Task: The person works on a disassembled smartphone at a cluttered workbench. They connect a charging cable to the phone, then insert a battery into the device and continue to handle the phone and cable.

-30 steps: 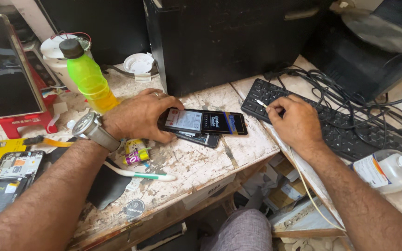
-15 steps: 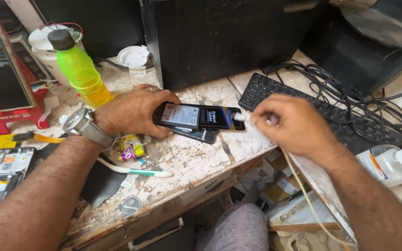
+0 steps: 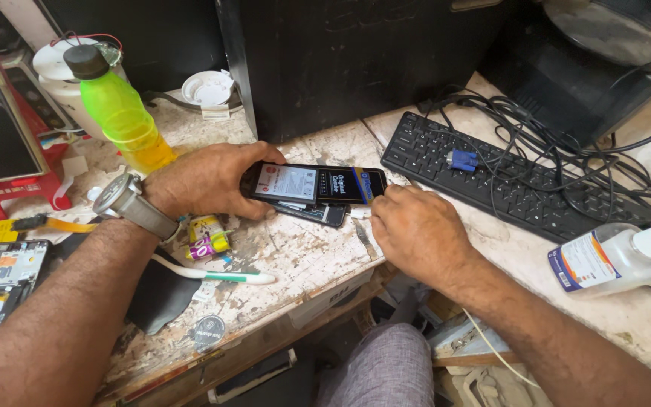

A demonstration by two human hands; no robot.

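Left hand [image 3: 205, 179] is closed around a black phone [image 3: 318, 184], holding it level. Right hand [image 3: 416, 234], fingers curled, touches the phone's near end; whether it pinches anything cannot be told.

Bright even light, sharp, wide-angle edges.

A white sticker [image 3: 286, 183] and a dark one with a blue-yellow end [image 3: 352, 185] cover the held phone (screen hidden); the right-hand clear bottle [image 3: 610, 258] wears a white, blue-edged label [image 3: 585, 261].

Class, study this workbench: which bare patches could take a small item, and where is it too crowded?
Bare bench top lies between the toothbrush, the phone in the left hand, and the right hand. Another patch sits between the keyboard and the white bottle. The cable tangle and the left edge near the green bottle are crowded.
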